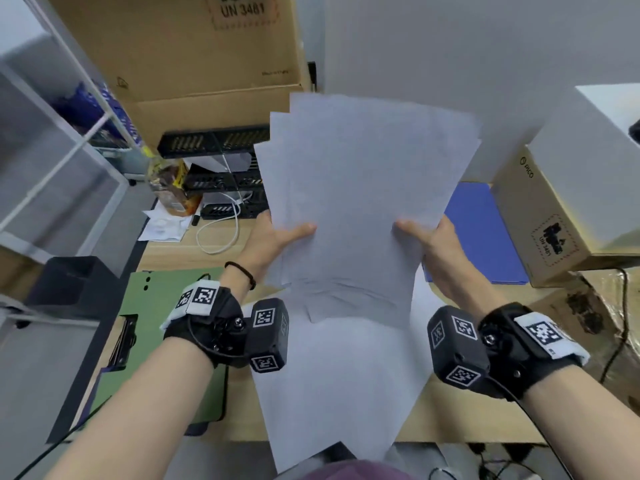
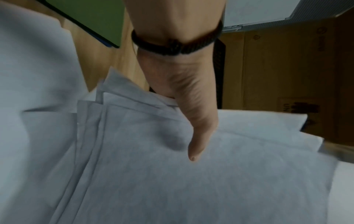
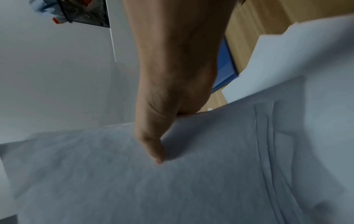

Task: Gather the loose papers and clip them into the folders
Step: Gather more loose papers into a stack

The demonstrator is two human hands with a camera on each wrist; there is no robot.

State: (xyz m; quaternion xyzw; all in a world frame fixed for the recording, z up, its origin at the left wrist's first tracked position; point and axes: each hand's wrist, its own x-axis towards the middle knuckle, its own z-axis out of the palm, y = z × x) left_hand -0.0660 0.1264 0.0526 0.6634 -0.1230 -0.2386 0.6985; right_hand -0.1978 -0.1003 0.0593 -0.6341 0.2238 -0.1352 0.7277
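A stack of white papers is held up above the desk, its sheets fanned unevenly. My left hand grips its left edge, thumb on top, fingers hidden behind. My right hand grips the right edge the same way, thumb pressed on the top sheet. More white sheets lie flat on the desk below, reaching over its front edge. A green folder with a black clip lies open at the left. A blue folder lies at the right.
A large cardboard box and black mesh trays stand at the back of the wooden desk. A white cable and a snack bag lie back left. Cardboard boxes crowd the right side.
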